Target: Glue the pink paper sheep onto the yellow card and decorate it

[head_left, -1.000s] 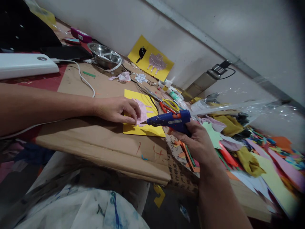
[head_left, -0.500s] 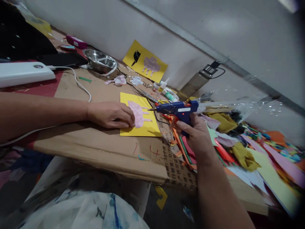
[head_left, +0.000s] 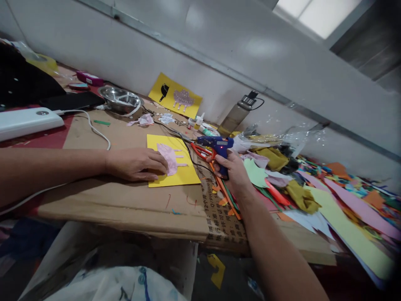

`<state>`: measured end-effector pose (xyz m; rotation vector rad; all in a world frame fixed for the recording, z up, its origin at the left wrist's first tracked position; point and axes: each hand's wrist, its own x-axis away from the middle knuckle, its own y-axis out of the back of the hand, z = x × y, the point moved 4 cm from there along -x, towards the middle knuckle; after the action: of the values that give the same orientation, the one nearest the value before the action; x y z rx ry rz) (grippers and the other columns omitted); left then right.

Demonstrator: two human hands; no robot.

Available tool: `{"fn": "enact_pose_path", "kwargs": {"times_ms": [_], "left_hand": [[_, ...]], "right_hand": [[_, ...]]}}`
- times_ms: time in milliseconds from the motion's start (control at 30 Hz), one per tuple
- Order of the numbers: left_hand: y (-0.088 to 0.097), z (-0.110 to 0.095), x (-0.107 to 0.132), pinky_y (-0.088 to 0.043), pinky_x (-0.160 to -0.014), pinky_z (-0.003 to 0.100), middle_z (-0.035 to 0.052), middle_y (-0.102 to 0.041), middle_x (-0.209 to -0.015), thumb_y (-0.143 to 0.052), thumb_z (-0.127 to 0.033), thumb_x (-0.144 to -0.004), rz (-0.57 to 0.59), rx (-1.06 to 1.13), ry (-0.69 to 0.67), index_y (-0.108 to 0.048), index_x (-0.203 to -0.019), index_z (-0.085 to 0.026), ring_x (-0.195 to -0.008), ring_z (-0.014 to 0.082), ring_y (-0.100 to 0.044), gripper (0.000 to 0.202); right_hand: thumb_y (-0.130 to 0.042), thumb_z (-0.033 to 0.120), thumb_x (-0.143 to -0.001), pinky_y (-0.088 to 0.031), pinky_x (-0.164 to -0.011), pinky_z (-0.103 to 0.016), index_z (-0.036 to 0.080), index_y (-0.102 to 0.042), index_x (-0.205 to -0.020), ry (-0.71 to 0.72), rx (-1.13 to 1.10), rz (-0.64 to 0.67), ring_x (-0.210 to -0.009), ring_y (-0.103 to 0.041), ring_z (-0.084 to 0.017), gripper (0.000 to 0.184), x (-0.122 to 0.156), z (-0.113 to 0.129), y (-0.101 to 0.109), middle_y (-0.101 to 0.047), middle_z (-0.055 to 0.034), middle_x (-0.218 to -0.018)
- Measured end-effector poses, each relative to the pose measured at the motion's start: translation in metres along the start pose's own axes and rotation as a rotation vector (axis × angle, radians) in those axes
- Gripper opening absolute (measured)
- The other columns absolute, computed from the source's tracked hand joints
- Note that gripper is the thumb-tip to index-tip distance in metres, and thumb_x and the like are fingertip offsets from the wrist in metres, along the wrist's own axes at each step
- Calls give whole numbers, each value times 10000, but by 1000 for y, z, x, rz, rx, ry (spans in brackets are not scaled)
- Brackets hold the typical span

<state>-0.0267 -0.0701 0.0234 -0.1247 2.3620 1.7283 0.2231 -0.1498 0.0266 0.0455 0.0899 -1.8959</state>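
A round bowl (head_left: 105, 93) of shiny metal stands toward the back of the tabletop (head_left: 94, 200); a white band loops across its inside and over the rim, and anything beneath it is too small to tell. A tilted-looking bottle (head_left: 234, 117) of greyish see-through material, with a dark cap and carrying loop, stands near the wall; its contents cannot be told. Small glue bottles (head_left: 199, 122) cluster just beside it.

The left hand (head_left: 138, 164) lies over the left edge of a smooth yellow card (head_left: 171, 182), fingers loosely bent and partly spread, tips against a pink cutout (head_left: 169, 159), gripping nothing that shows. This cutout lies on the card, rounded on one side, with narrow strips along the other.

The right hand (head_left: 230, 167) has its fingers wrapped round the handle of a blue plastic glue gun (head_left: 214, 143), held to the card's right, nozzle pointing left, a red light lit. Red-handled scissors (head_left: 200, 151) lie below the gun.

Brown cardboard, creased near its front edge, covers the tabletop. Crinkled clear film (head_left: 291, 140) and soft, wrinkled mustard scraps (head_left: 302, 196) pile up at right.
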Motion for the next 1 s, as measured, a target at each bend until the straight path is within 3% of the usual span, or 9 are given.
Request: {"fn": "enact_pose_path", "kwargs": {"times_ms": [167, 367, 567, 700, 767, 833, 1000], "left_hand": [[4, 6, 2, -361, -1073, 327, 152, -558, -1343, -429, -324, -946, -74, -10, 97, -550, -1300, -156, -1262, 215, -490, 411], [-4, 16, -1, -150, -1180, 354, 104, -295, -1554, -345, -487, -953, 141, -154, 333, -350, -1470, -137, -1447, 233, -225, 625], [-4, 18, 1, -151, -1174, 336, 99, -309, -1541, -357, -525, -936, 157, -149, 356, -355, -1470, -149, -1438, 227, -254, 652], [-3, 17, 2, -185, -1165, 345, 103, -359, -1518, -379, -526, -929, 122, -143, 351, -402, -1448, -169, -1419, 241, -302, 630], [-2, 15, 2, -179, -1167, 345, 103, -315, -1539, -361, -521, -938, 88, -169, 341, -368, -1464, -169, -1431, 232, -274, 633], [0, 13, 3, -156, -1175, 360, 100, -256, -1561, -362, -524, -938, 49, -196, 318, -327, -1482, -172, -1450, 229, -219, 649], [-5, 13, 4, -138, -1187, 367, 101, -308, -1536, -356, -503, -948, 125, -124, 298, -348, -1472, -151, -1446, 221, -233, 632]], "right_hand": [[-757, 311, -593, -280, -328, -153, 195, -527, -825, -66, -23, -40, -428, -457, -69, 346, -7, -7, 3, -600, 39, -578], [-773, 346, -603, -277, -314, -140, 200, -503, -782, -44, -43, -187, -391, -470, -55, 356, -10, -7, 13, -546, 67, -543], [-776, 301, -655, -359, -351, -133, 193, -500, -764, -58, -27, -280, -413, -464, -44, 315, -24, -9, 22, -530, 79, -547], [-725, 276, -775, -488, -481, -192, 155, -574, -890, -133, 41, -255, -561, -548, -76, 225, -54, -4, 15, -629, 9, -749], [-632, 309, -872, -554, -662, -296, 139, -590, -1064, -192, 92, -230, -778, -626, -137, 260, -72, 0, 8, -649, -55, -986], [-572, 342, -915, -538, -824, -407, 160, -559, -1200, -248, 144, -202, -988, -616, -202, 339, -91, 2, -1, -596, -86, -1184], [-571, 346, -915, -528, -853, -428, 166, -551, -1220, -332, 285, -141, -1025, -606, -214, 355, -128, -1, -21, -582, -90, -1217]]}}
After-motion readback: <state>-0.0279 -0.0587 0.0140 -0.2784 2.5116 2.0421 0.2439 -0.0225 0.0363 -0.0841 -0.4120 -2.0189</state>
